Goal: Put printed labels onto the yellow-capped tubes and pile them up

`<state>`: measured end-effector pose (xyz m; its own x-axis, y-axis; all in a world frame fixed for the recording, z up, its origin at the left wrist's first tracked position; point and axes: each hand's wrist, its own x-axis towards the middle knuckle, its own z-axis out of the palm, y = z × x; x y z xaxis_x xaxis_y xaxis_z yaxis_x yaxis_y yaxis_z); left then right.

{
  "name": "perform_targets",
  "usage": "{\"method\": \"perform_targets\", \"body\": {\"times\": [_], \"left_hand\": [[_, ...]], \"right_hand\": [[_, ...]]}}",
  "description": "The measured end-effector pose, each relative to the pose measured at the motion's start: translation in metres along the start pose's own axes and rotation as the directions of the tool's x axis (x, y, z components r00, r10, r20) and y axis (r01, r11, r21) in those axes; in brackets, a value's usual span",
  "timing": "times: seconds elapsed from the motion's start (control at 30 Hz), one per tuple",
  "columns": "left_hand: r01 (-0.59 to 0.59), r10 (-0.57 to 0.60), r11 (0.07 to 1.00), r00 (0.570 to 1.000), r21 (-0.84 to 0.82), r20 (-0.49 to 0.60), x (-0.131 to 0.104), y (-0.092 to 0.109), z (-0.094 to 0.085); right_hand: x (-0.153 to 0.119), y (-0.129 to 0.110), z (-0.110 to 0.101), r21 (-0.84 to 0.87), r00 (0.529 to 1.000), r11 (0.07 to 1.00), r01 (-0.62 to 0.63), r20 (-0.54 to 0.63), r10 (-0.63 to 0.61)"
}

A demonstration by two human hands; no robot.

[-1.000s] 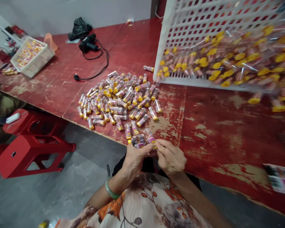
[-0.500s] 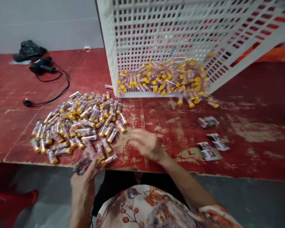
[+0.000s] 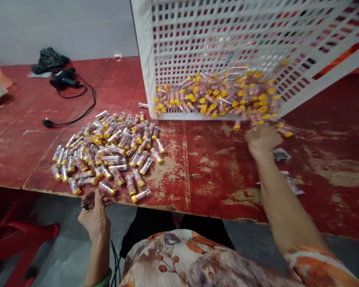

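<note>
At the table's front edge, my left hand (image 3: 96,217) is closed on a crumpled dark pinkish bunch (image 3: 89,199), possibly wrappers or labels. Just beyond it spreads a pile of small clear tubes with yellow caps and purple printed sleeves (image 3: 107,149). On the right, my right hand (image 3: 263,139) is closed over the front of the tipped basket's opening, at the spilled edge of a heap of pink-filled tubes with yellow caps (image 3: 215,95). Its fingers point away from me, and whatever they grip is hidden.
A white plastic basket (image 3: 145,59) lies on its side on the worn red table (image 3: 209,171). Small flat printed packs (image 3: 283,154) lie partly behind my right forearm. A black hair dryer (image 3: 62,79) with its cord, a black plastic bag (image 3: 50,59) and a red stool (image 3: 26,235) are leftward.
My right hand has moved from the middle of the table, right and forward to the tubes at the basket. My left hand has drawn slightly left, still holding the dark bunch. The view has shifted.
</note>
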<state>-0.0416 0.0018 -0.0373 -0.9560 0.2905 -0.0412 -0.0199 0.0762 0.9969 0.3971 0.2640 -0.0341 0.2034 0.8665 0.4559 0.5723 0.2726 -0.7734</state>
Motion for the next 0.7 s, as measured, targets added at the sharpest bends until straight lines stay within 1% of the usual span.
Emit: {"method": "perform_targets", "body": {"times": [0.03, 0.07, 0.1, 0.13, 0.17, 0.2, 0.23, 0.27, 0.3, 0.33, 0.37, 0.4, 0.43, 0.47, 0.5, 0.57, 0.6, 0.63, 0.7], "left_hand": [[0.032, -0.033, 0.995, 0.999, -0.094, -0.017, -0.006, 0.006, -0.002], [0.090, -0.089, 0.978, 0.996, -0.187, 0.012, -0.013, 0.012, -0.003], [0.194, -0.169, 0.945, 0.979, -0.262, 0.117, -0.021, 0.019, -0.002], [0.330, -0.268, 0.900, 0.934, -0.284, 0.235, -0.030, 0.024, -0.001], [0.449, -0.347, 0.856, 0.867, -0.257, 0.358, -0.039, 0.029, 0.002], [0.526, -0.386, 0.823, 0.795, -0.215, 0.468, -0.048, 0.032, 0.005], [0.574, -0.402, 0.799, 0.732, -0.180, 0.550, -0.056, 0.033, 0.009], [0.600, -0.407, 0.784, 0.689, -0.157, 0.599, -0.063, 0.034, 0.012], [0.618, -0.419, 0.775, 0.659, -0.133, 0.624, -0.069, 0.033, 0.016], [0.627, -0.429, 0.770, 0.645, -0.117, 0.632, -0.075, 0.032, 0.018], [0.631, -0.441, 0.769, 0.640, -0.104, 0.630, -0.079, 0.031, 0.020], [0.632, -0.448, 0.769, 0.640, -0.096, 0.624, -0.082, 0.031, 0.022], [0.629, -0.448, 0.772, 0.645, -0.097, 0.619, -0.084, 0.030, 0.023], [0.626, -0.441, 0.773, 0.647, -0.103, 0.622, -0.086, 0.029, 0.024], [0.622, -0.429, 0.774, 0.649, -0.113, 0.628, -0.088, 0.028, 0.025], [0.612, -0.401, 0.779, 0.656, -0.139, 0.639, -0.090, 0.026, 0.026], [0.606, -0.391, 0.782, 0.659, -0.147, 0.643, -0.090, 0.025, 0.026], [0.602, -0.385, 0.785, 0.659, -0.146, 0.646, -0.091, 0.023, 0.027], [0.603, -0.387, 0.786, 0.651, -0.135, 0.652, -0.093, 0.020, 0.027]], "right_hand": [[-0.015, -0.009, 0.000, 0.043, 1.000, 0.999, -0.020, -0.011, 0.021], [-0.032, -0.020, 0.002, 0.108, 0.998, 0.992, -0.066, -0.004, 0.066], [-0.051, -0.034, 0.004, 0.183, 0.994, 0.977, -0.110, 0.040, 0.105], [-0.072, -0.049, 0.008, 0.279, 0.983, 0.946, -0.167, 0.123, 0.137], [-0.093, -0.066, 0.013, 0.449, 0.927, 0.833, -0.324, 0.327, 0.184], [-0.114, -0.084, 0.019, 0.553, 0.841, 0.680, -0.481, 0.509, 0.182], [-0.135, -0.101, 0.025, 0.584, 0.757, 0.549, -0.598, 0.636, 0.149], [-0.155, -0.118, 0.032, 0.583, 0.684, 0.436, -0.686, 0.721, 0.113], [-0.173, -0.133, 0.038, 0.553, 0.617, 0.363, -0.750, 0.783, 0.083], [-0.189, -0.147, 0.045, 0.505, 0.553, 0.330, -0.798, 0.830, 0.068], [-0.202, -0.158, 0.052, 0.453, 0.502, 0.336, -0.826, 0.862, 0.072], [-0.212, -0.167, 0.058, 0.404, 0.467, 0.376, -0.834, 0.879, 0.092], [-0.219, -0.174, 0.064, 0.370, 0.460, 0.437, -0.820, 0.880, 0.120], [-0.223, -0.178, 0.068, 0.353, 0.481, 0.511, -0.784, 0.865, 0.142], [-0.226, -0.182, 0.071, 0.349, 0.522, 0.590, -0.728, 0.840, 0.147], [-0.226, -0.186, 0.074, 0.367, 0.618, 0.730, -0.576, 0.781, 0.095], [-0.226, -0.188, 0.075, 0.380, 0.653, 0.777, -0.501, 0.756, 0.052], [-0.225, -0.190, 0.075, 0.390, 0.676, 0.806, -0.445, 0.737, 0.017], [-0.223, -0.192, 0.075, 0.396, 0.695, 0.825, -0.403, 0.719, -0.005]]}}
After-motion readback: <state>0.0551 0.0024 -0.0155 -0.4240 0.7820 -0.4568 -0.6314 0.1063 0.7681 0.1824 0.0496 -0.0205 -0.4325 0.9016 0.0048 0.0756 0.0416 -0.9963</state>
